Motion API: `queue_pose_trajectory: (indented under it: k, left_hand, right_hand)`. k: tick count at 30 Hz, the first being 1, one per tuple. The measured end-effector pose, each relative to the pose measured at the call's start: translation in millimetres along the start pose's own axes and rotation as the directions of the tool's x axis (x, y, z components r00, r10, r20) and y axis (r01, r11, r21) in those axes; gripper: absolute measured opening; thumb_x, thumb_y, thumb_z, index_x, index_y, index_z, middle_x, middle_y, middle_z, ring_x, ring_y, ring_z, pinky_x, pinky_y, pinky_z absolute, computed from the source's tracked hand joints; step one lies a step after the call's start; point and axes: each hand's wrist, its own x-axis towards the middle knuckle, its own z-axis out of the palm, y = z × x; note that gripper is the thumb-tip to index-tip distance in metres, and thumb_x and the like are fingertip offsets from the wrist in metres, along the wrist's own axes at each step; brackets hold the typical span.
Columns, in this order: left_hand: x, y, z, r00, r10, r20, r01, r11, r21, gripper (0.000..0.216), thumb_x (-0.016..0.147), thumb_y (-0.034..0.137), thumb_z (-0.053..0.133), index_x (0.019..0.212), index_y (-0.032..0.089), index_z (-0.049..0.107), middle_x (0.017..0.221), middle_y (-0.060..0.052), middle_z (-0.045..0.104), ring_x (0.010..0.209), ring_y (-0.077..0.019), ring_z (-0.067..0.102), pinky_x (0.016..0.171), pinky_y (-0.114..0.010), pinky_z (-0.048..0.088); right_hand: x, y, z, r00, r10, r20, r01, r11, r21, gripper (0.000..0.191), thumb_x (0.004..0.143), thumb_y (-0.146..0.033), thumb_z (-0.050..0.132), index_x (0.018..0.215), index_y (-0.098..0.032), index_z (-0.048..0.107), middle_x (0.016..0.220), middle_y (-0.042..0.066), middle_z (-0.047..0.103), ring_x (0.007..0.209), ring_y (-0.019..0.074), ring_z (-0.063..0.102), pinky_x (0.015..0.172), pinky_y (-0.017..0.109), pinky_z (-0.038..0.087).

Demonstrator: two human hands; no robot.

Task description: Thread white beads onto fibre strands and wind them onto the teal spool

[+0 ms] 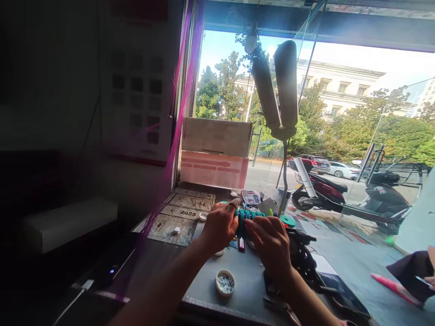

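Observation:
Both hands are raised over the worktable, close together. My left hand (221,224) is wrapped round one end of a ribbed teal bundle (242,222), which looks like a row of rings or coils with bits of purple between them. From the other side my right hand (272,240) grips the same bundle with curled fingers, so much of it is hidden. Below the hands, a small round white dish (224,283) holds many tiny shiny grey-white pieces. Just under the bundle lies a small red item (241,245), its kind unclear.
A lamp with upright panels (284,90) stands behind the hands, before a large window. Black tools (302,251) and a dark flat tablet-like slab (343,283) lie to the right. A "2025" calendar mat (159,231) is at left. At the right edge shows another person's hand (432,258).

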Motion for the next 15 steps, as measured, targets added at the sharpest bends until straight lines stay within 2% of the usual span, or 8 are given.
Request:
queue_pose_trajectory:
  k: [3,6,10,13,15]
  left_hand:
    - [-4,-2,3,1.000,-0.004,-0.027,0.004,1.000,-0.004,0.031,0.078,0.014,0.045,0.108,0.017,0.050,0.094,-0.006,0.062,0.092,-0.0222,0.053,0.086,-0.036,0.042]
    - [-10,-4,6,0.995,0.047,-0.093,-0.048,0.999,-0.004,0.040,0.076,0.011,0.047,0.115,0.018,0.046,0.097,-0.006,0.060,0.092,-0.0222,0.053,0.087,-0.038,0.042]
    - [-16,-5,10,0.981,0.116,-0.155,-0.121,0.992,-0.022,0.045,0.076,0.009,0.047,0.120,0.017,0.043,0.096,-0.007,0.059,0.092,-0.0229,0.052,0.087,-0.039,0.042]
    - [-19,-6,12,0.973,0.135,-0.185,-0.144,0.989,-0.041,0.051,0.076,0.008,0.046,0.125,0.017,0.038,0.100,-0.008,0.058,0.093,-0.0232,0.051,0.088,-0.040,0.042]
    - [-20,-6,13,0.969,0.139,-0.203,-0.151,0.988,-0.044,0.054,0.075,0.008,0.046,0.127,0.017,0.035,0.101,-0.009,0.058,0.095,-0.0236,0.051,0.089,-0.041,0.042]
  right_hand:
    - [11,-2,0,0.992,0.111,0.057,-0.115,0.989,0.091,0.016,0.083,-0.022,0.051,0.079,-0.023,0.067,0.075,0.002,0.065,0.073,0.0160,0.050,0.069,0.028,0.041]
    - [34,1,-1,0.945,0.289,0.155,-0.317,0.926,0.205,0.018,0.082,-0.026,0.051,0.076,-0.022,0.067,0.081,0.002,0.066,0.079,0.0169,0.053,0.073,0.029,0.041]
    - [74,13,3,0.836,0.417,0.356,-0.512,0.827,0.233,0.019,0.076,-0.031,0.054,0.065,-0.021,0.066,0.080,0.002,0.066,0.072,0.0166,0.055,0.070,0.031,0.038]
    - [91,18,7,0.727,0.510,0.460,-0.648,0.731,0.214,0.022,0.071,-0.036,0.056,0.064,-0.018,0.066,0.062,0.001,0.060,0.056,0.0141,0.048,0.059,0.029,0.036]
    - [90,15,6,0.674,0.529,0.516,-0.715,0.642,0.277,0.025,0.069,-0.039,0.056,0.062,-0.016,0.065,0.051,-0.001,0.053,0.051,0.0126,0.044,0.054,0.028,0.034]
